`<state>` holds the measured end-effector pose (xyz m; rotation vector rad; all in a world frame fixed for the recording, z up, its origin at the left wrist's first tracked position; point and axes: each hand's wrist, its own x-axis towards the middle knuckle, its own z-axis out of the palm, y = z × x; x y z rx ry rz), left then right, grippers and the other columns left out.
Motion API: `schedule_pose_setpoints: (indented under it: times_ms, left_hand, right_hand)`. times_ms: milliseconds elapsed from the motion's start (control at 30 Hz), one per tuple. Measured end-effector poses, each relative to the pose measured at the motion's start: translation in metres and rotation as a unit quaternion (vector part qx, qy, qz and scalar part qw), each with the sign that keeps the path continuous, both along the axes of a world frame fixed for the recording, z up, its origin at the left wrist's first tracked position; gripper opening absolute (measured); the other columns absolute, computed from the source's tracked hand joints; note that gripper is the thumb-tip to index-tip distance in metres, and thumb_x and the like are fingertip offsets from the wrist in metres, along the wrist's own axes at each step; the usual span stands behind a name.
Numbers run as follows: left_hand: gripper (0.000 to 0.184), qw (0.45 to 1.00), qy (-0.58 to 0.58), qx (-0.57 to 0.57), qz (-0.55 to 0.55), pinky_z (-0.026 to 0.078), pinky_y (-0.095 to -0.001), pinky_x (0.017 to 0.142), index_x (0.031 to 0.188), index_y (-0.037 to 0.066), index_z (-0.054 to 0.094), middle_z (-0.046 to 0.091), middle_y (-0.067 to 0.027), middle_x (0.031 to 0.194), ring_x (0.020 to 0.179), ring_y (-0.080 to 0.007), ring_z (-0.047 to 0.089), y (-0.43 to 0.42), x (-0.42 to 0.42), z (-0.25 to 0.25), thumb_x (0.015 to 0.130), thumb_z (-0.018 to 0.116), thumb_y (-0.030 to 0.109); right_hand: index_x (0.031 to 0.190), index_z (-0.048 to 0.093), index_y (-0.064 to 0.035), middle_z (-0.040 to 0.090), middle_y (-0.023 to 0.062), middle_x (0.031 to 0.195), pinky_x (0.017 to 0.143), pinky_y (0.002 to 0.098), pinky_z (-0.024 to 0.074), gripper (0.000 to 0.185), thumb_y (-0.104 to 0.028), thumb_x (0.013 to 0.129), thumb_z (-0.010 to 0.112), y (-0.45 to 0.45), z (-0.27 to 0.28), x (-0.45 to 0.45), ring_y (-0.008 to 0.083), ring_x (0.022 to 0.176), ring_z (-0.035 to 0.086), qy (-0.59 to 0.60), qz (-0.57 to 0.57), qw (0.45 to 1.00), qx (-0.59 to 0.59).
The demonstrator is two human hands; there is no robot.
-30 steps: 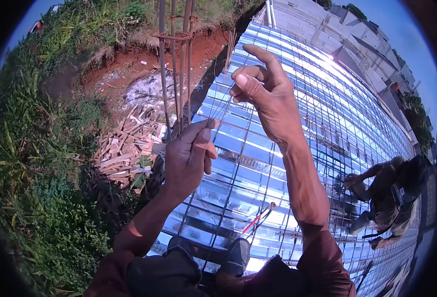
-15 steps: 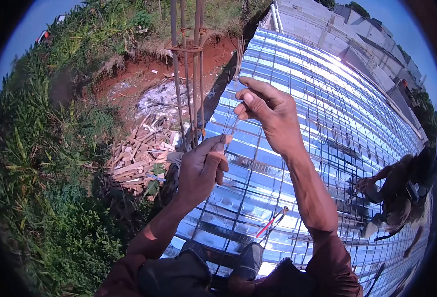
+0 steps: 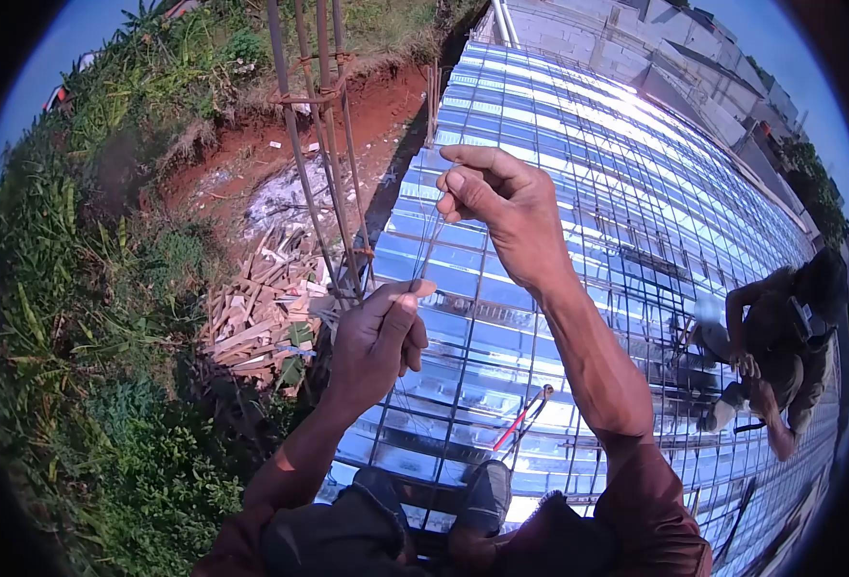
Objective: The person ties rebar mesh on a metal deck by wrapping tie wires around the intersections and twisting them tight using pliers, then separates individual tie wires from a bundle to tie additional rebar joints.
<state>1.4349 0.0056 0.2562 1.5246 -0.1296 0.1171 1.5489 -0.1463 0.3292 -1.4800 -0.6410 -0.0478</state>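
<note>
Thin tie wires (image 3: 429,248) run between my two hands, held above the deck. My left hand (image 3: 374,344) is closed, thumb and forefinger pinching the lower part of the wires. Higher and to the right, my right hand (image 3: 509,207) pinches their upper part with its fingers curled. Some faint strands trail below my left hand. Red-handled pincers (image 3: 522,419) lie on the steel mesh (image 3: 463,361) in front of my feet.
Upright rebar column bars (image 3: 323,144) with ties stand at the deck's left edge. Beyond that edge lie a scrap wood pile (image 3: 261,317) and vegetation on lower ground. Corrugated metal decking (image 3: 520,260) lies beneath the mesh. A co-worker (image 3: 780,337) crouches on the right.
My view has turned slightly, shifting the scene left. My left hand is a little lower and my hands remain pinched on the wires. The co-worker's arms have changed position.
</note>
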Motion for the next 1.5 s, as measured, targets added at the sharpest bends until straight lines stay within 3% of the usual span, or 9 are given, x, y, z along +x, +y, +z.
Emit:
schedule_pose_setpoints:
  times_ms: [333,833,967,1033,1133,1233,1333,1400,1500]
  left_hand:
    - [0.037,0.999,0.026,-0.037,-0.01,0.033,-0.0178,0.039,0.115,-0.002,0.056,0.053,0.0002,0.062,0.046,-0.004,0.048,0.002,-0.005,0.004,0.098,0.045,0.03]
    - [0.033,0.999,0.002,-0.032,-0.022,0.033,-0.0176,0.037,0.109,0.001,0.058,0.054,-0.0019,0.06,0.043,-0.0058,0.048,-0.002,-0.008,0.005,0.098,0.045,0.029]
    - [0.031,0.995,-0.005,-0.099,0.001,0.03,-0.0182,0.037,0.11,0.001,0.057,0.051,-0.0012,0.058,0.041,-0.0042,0.041,0.002,0.001,-0.003,0.098,0.046,0.027]
    - [0.029,0.974,-0.035,-0.215,0.068,0.025,-0.0187,0.037,0.111,0.001,0.054,0.047,0.0002,0.056,0.04,-0.0038,0.031,0.007,0.001,-0.006,0.097,0.047,0.025]
    - [0.031,0.93,-0.084,-0.316,0.171,0.023,-0.0182,0.037,0.117,0.002,0.05,0.04,0.0037,0.058,0.041,-0.0024,0.03,0.036,0.01,0.014,0.097,0.047,0.026]
    - [0.032,0.902,-0.147,-0.314,0.259,0.024,-0.0184,0.036,0.12,0.002,0.048,0.04,0.0042,0.06,0.042,-0.0025,0.031,0.071,0.019,0.02,0.098,0.047,0.024]
    - [0.031,0.844,-0.175,-0.438,0.256,0.027,-0.0193,0.034,0.122,0.002,0.046,0.042,0.0035,0.063,0.042,-0.0035,0.032,0.145,0.022,0.0,0.097,0.048,0.02]
    - [0.029,0.812,-0.198,-0.461,0.297,0.027,-0.0191,0.034,0.122,0.003,0.047,0.043,0.0034,0.063,0.042,-0.004,0.033,0.186,0.014,-0.003,0.097,0.046,0.018]
    - [0.027,0.8,-0.251,-0.47,0.278,0.028,-0.0203,0.034,0.122,0.003,0.045,0.043,0.0021,0.063,0.042,-0.0062,0.033,0.258,-0.002,-0.025,0.097,0.042,0.013]
  right_hand:
    - [0.125,0.048,0.0061,0.062,0.011,0.092,0.071,0.0268,0.0556,0.048,-0.016,0.087,0.065,-0.005,-0.011,-0.009,0.0159,0.08,0.063,0.041,0.035,0.997,0.056]
    - [0.096,0.061,0.0062,0.065,0.0104,0.085,0.072,0.0259,0.0553,0.018,-0.01,0.088,0.061,-0.014,-0.008,-0.004,0.0151,0.077,0.065,0.03,0.005,0.998,0.06]
    - [0.12,0.051,0.0026,0.058,0.0163,0.107,0.076,0.0319,0.0559,0.044,-0.026,0.089,0.063,-0.006,-0.013,-0.007,0.0209,0.091,0.063,0.024,-0.024,0.996,0.084]
    - [0.141,0.025,-0.0073,0.043,0.0205,0.127,0.087,0.037,0.0508,0.069,-0.04,0.09,0.057,0.004,-0.028,-0.026,0.0252,0.11,0.054,0.023,-0.013,0.998,0.054]
    - [0.144,0.017,-0.0072,0.045,0.0179,0.127,0.081,0.0315,0.0498,0.064,-0.037,0.096,0.047,0.035,-0.091,-0.077,0.021,0.106,0.055,0.075,0.169,0.982,-0.048]
    - [0.145,0.019,-0.0081,0.058,0.012,0.098,0.068,0.0302,0.0473,0.056,-0.031,0.099,0.039,0.036,-0.128,-0.142,0.0142,0.073,0.058,0.26,0.301,0.914,-0.081]
    - [0.132,0.046,-0.0087,0.059,0.0104,0.079,0.063,0.0317,0.0456,0.039,-0.026,0.097,0.044,0.027,-0.17,-0.158,0.0211,0.063,0.057,0.031,0.144,0.981,-0.13]
    - [0.129,0.049,-0.01,0.06,0.0121,0.081,0.066,0.0337,0.0463,0.036,-0.023,0.095,0.046,-0.005,-0.172,-0.148,0.0251,0.063,0.056,0.061,0.152,0.972,-0.166]
    - [0.128,0.05,-0.0122,0.06,0.0096,0.083,0.063,0.036,0.0486,0.036,-0.018,0.093,0.048,-0.05,-0.201,-0.116,0.0263,0.064,0.058,-0.091,0.063,0.975,-0.191]
